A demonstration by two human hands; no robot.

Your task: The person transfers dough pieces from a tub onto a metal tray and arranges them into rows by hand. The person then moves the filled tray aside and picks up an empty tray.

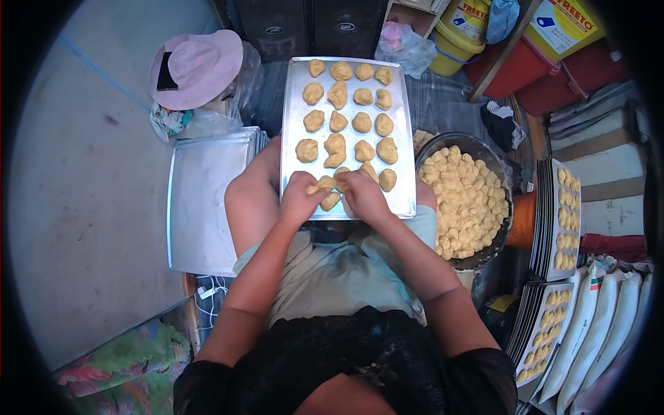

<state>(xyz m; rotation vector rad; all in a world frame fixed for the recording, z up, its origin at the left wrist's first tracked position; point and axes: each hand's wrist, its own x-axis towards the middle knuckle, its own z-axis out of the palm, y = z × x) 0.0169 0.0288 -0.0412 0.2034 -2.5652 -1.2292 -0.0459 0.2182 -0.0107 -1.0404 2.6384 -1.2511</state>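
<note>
Two bare hands pinch one piece of dough [322, 185] over the near end of a metal tray [404, 197].
I count one tray across the wearer's lap, with sixteen dough lumps [361, 122] in four rows of four; more lie around the fingers, partly hidden, so I cannot give a full count. To the right I see one round tub [490, 253] heaped with small dough balls [463, 200], too many to count, and two stacks of trays [544, 221]. The piece lies between the left hand [299, 198] and the right hand [364, 195]; each grip is closed, fingertips pressed onto the dough. Both forearms reach forward and angle inward, backs of the hands facing up, fingers pointing toward each other, wrists above the tray's near edge.
</note>
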